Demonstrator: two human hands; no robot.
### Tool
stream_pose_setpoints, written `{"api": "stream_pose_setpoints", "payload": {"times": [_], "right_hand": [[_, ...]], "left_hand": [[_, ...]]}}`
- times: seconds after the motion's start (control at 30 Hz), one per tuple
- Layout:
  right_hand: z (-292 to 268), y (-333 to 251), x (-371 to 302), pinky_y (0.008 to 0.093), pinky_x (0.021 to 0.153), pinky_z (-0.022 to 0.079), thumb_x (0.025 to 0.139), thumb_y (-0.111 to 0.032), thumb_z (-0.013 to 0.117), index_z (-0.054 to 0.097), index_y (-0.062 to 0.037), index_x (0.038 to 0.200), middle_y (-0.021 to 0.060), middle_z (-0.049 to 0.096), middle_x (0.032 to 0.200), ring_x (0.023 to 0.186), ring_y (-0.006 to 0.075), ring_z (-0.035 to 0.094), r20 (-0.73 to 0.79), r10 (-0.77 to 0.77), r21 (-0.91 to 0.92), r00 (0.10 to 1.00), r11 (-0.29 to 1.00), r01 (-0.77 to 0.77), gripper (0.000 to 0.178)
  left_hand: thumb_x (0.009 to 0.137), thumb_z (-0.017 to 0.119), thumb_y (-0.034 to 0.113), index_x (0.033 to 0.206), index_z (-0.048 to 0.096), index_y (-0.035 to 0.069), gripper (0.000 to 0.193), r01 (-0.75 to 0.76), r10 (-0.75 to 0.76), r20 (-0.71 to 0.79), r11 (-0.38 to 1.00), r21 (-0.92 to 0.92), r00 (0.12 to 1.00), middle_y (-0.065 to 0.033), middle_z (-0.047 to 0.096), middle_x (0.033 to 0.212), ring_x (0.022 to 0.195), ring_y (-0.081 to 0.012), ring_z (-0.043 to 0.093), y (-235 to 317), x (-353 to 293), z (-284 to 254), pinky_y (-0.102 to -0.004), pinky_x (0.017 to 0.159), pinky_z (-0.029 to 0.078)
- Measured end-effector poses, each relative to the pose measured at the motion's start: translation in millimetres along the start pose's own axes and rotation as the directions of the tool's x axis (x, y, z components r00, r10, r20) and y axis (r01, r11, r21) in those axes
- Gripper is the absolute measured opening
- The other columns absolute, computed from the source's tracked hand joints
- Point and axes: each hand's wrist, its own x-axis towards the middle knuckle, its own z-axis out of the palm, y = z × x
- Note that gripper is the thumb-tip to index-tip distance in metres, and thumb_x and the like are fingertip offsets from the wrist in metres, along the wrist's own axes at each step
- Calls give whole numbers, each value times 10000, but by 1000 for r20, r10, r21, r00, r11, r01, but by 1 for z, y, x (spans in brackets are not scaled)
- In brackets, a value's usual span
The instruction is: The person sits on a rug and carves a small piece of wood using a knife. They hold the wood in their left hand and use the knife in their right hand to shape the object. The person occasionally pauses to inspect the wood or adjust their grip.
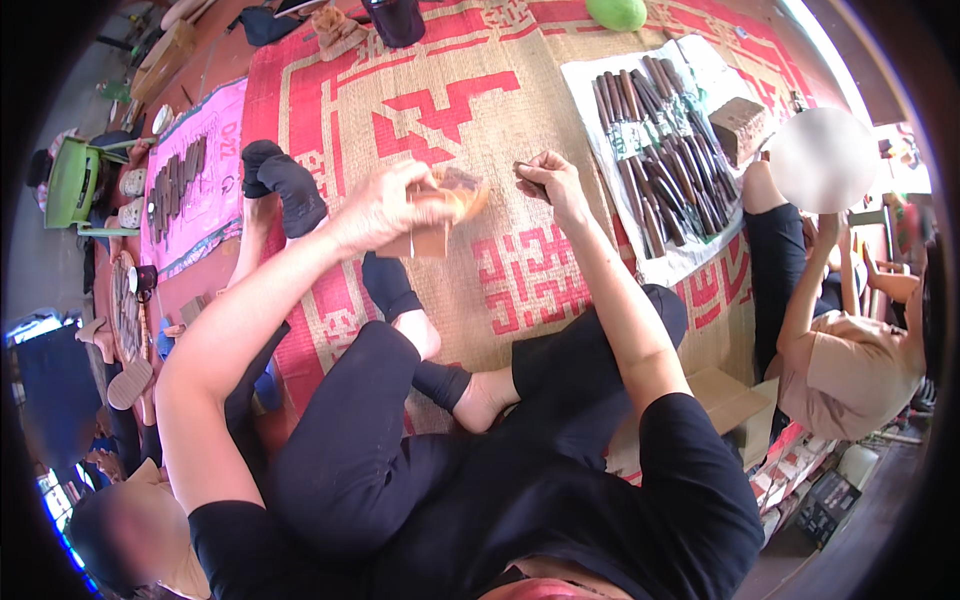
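My left hand (395, 208) is raised over the patterned mat with its fingers closed around an orange-brown packet (430, 242). The packet's lower part looks like brown card, while its blurred right side seems see-through. To the right of it and apart from it, my right hand (553, 184) is closed in a pinch at about the same height. A small dark bit shows at those fingertips, too small to name. On a white sheet (655, 268) to the right lie rows of dark brown rod-like pieces (690, 170), some with green and white wrapping across them.
A brown block (740, 130) sits at the sheet's right edge. Far off are a green round object (616, 12) and a dark container (395, 22). More dark pieces lie on a pink cloth (215, 205) at left. An open cardboard box (730, 400) and other people sit nearby.
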Motion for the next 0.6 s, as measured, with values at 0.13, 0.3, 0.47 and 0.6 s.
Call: {"api": "stream_pose_setpoints", "payload": {"times": [0.13,0.3,0.47,0.6], "right_hand": [[11,22,7,197,578,469,881,-75,687,595,-79,821,10,638,758,609,69,572,30,63,8,998,998,-64,110],[15,34,10,192,616,443,901,-120,685,635,-66,907,-8,633,776,655,60,565,37,114,-49,993,993,-112,73],[-1,30,12,216,644,430,898,-121,679,637,-46,946,7,642,781,680,69,561,67,117,-57,991,992,-113,99],[-8,25,8,205,652,427,902,-121,682,616,-64,901,15,652,791,681,65,566,80,138,-59,987,989,-134,87]], "left_hand": [[799,728,525,982,634,61,508,7,-6,65,1000,-15,998,-120,630,1003,959,-283,643,-8,-10,14,-387,814,481],[838,670,542,1045,575,70,524,18,-13,138,999,-34,990,-121,539,981,962,-332,604,-18,-29,45,-411,800,476],[840,702,388,1062,546,80,411,9,-8,215,1000,-3,977,-139,474,966,936,-369,571,-13,-46,67,-451,782,469],[818,736,295,1021,546,77,353,16,-10,302,1000,-19,953,-135,450,969,925,-367,569,-1,-55,79,-449,761,471]]}}
